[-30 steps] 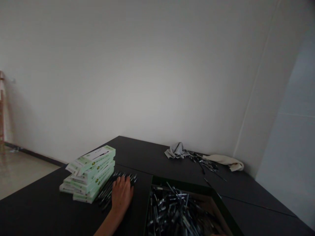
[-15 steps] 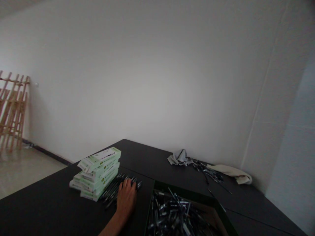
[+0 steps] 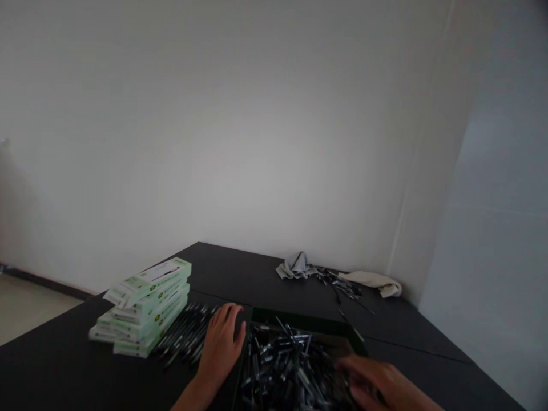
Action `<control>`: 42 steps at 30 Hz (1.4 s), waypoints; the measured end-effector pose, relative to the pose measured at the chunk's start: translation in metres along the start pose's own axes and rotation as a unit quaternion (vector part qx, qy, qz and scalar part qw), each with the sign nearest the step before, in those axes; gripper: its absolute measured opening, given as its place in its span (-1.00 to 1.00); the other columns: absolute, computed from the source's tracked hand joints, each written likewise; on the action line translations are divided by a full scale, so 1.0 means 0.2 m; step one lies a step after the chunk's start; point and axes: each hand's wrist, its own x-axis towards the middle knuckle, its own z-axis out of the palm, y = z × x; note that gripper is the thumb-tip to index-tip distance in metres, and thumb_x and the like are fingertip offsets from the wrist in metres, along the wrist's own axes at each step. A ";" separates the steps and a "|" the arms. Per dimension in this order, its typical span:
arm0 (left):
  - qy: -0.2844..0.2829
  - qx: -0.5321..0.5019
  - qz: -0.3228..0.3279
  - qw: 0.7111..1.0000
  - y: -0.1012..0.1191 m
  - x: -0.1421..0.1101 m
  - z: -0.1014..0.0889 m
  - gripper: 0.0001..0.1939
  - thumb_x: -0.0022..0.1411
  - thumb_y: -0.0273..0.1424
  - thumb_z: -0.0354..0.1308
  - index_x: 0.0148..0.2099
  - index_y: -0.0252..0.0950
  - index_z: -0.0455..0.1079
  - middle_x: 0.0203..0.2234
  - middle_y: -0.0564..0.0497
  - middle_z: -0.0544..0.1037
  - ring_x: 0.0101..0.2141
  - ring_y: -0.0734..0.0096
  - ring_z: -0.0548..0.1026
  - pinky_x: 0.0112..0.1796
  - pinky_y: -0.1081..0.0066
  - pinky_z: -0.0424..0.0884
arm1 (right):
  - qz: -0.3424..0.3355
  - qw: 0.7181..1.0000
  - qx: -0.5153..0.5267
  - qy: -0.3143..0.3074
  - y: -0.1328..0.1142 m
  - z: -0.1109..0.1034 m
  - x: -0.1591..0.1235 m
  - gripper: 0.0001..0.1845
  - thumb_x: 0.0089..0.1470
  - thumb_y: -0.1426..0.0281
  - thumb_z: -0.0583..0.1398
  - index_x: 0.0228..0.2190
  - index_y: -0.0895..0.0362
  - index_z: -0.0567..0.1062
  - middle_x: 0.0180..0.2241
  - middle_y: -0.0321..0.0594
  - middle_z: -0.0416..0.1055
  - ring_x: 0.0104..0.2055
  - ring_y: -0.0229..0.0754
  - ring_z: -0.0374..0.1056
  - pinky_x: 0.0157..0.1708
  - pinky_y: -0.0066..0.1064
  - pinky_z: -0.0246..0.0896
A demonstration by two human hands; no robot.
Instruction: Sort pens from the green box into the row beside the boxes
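Observation:
My left hand [image 3: 222,342] rests between a row of pens [image 3: 188,331] and a dark green box [image 3: 308,323]. Its fingers are stretched out with the thumb apart, and nothing shows in it. Loose dark and clear pens [image 3: 291,365] lie jumbled inside the box. Over the box's right side my right hand [image 3: 377,379] reaches in, smeared by motion, its fingers curled down toward the pens. Whether it has hold of one cannot be made out. Left of the row stands a stack of white and green cartons [image 3: 148,308], with a pen pictured on the top one.
Farther back on the black table [image 3: 240,268] lie a grey cloth [image 3: 297,266], a scattered heap of pens [image 3: 342,285] and a beige cloth [image 3: 372,281]. A pale wall [image 3: 257,142] rises behind the table.
My left hand has lifted off the row of pens, and its thumb now shows spread. My right hand has come into view over the box. The view has turned right.

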 end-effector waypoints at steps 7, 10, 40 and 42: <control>-0.047 -0.200 0.043 0.978 0.21 0.03 -0.09 -0.77 0.32 -0.24 -0.09 -0.09 -0.21 0.27 -0.27 0.00 0.47 -0.21 0.32 0.49 -0.14 0.28 0.41 | -0.029 0.992 -0.087 -0.090 0.07 0.07 0.33 -0.32 -0.08 0.30 0.22 0.09 0.26 0.28 0.00 0.11 0.28 0.02 0.08 0.25 -0.02 -0.20 0.13; -0.063 -0.237 0.032 0.969 0.19 0.03 -0.06 -0.76 0.29 -0.21 -0.07 -0.09 -0.20 0.26 -0.26 -0.01 0.47 -0.20 0.26 0.49 -0.12 0.21 0.39 | -0.073 0.980 -0.095 -0.157 0.09 0.22 0.41 -0.01 -0.21 0.21 0.31 0.21 0.11 0.06 0.12 0.09 0.14 0.13 0.17 0.13 0.00 -0.15 0.10; -0.130 -0.255 -0.008 0.958 0.13 0.00 0.05 -0.71 0.19 -0.08 -0.02 -0.19 -0.10 0.37 -0.28 0.05 0.53 -0.22 0.21 0.52 -0.16 0.24 0.44 | -0.056 0.997 -0.005 -0.050 0.18 -0.04 0.25 -0.79 -0.05 0.56 0.12 -0.31 0.17 0.48 -0.46 -0.33 0.41 -0.43 -0.31 0.29 -0.44 -0.54 0.07; -0.131 -0.246 -0.010 0.960 0.13 0.00 0.05 -0.71 0.19 -0.07 -0.02 -0.19 -0.10 0.38 -0.28 0.05 0.54 -0.23 0.21 0.53 -0.16 0.24 0.45 | -0.052 0.998 -0.002 -0.043 0.18 -0.05 0.25 -0.78 0.00 0.54 0.10 -0.30 0.18 0.50 -0.47 -0.31 0.42 -0.45 -0.31 0.29 -0.46 -0.54 0.06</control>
